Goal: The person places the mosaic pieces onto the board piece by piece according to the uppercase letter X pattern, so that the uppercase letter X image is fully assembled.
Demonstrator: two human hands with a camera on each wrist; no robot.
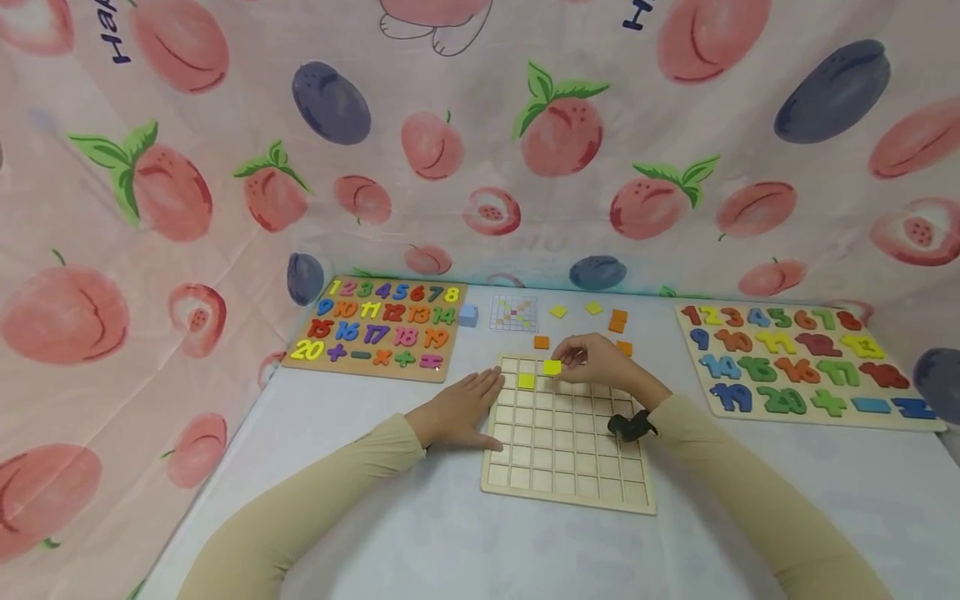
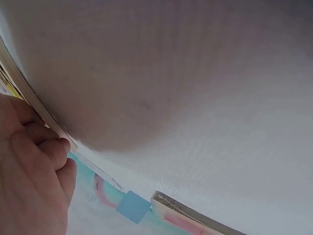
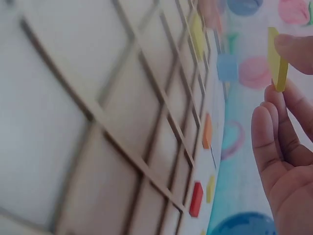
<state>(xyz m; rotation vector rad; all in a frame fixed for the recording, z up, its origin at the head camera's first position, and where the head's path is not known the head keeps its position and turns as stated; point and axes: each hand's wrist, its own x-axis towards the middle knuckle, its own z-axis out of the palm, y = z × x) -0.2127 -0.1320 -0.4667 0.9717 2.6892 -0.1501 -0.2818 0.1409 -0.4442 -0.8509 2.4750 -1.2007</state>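
Observation:
A wooden grid board (image 1: 566, 502) lies on the white table, with one yellow square tile (image 1: 527, 381) set in a cell near its far left corner. My left hand (image 1: 459, 412) rests along the board's left edge, fingers extended and thumb spread toward the near side. Over the far rows, my right hand (image 1: 597, 362) pinches a second yellow tile (image 3: 277, 61) between thumb and fingers. The right wrist view shows that tile raised above the grid, its thin edge turned to the camera. In the left wrist view the fingertips touch the board's side.
Beyond the board lie a printed pattern card (image 1: 513, 314), a blue block (image 1: 468, 315), loose yellow tiles (image 1: 558, 312) and several orange tiles (image 1: 542, 342). Number puzzle boards stand at the left (image 1: 442, 373) and right (image 1: 825, 422). A fruit-print curtain (image 1: 450, 208) hangs behind. A black device (image 1: 630, 427) sits under my right wrist.

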